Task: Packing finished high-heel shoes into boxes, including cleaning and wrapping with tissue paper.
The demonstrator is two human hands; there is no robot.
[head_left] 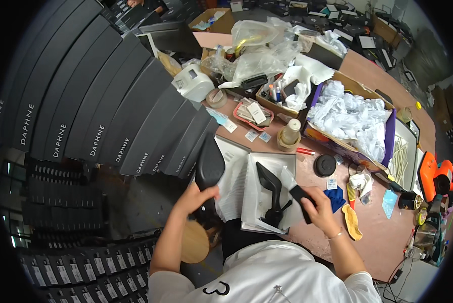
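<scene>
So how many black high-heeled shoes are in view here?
2. One black high-heeled shoe is in the left hand, held up beside the stacked boxes. The other black shoe stands on the open white box. More may be hidden.

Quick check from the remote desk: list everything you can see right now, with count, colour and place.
black high-heeled shoe: one, black, held up at left of the open box
second black high-heeled shoe: one, black, lying in the open box
open shoe box: one, white paper inside, front centre
stacked shoe boxes: many, dark grey, left
cardboard box of tissue paper: one, white paper, right
pink table: one, right
round black lid: one, on table
left hand: holds the raised shoe
right hand: holds a black brush
</scene>
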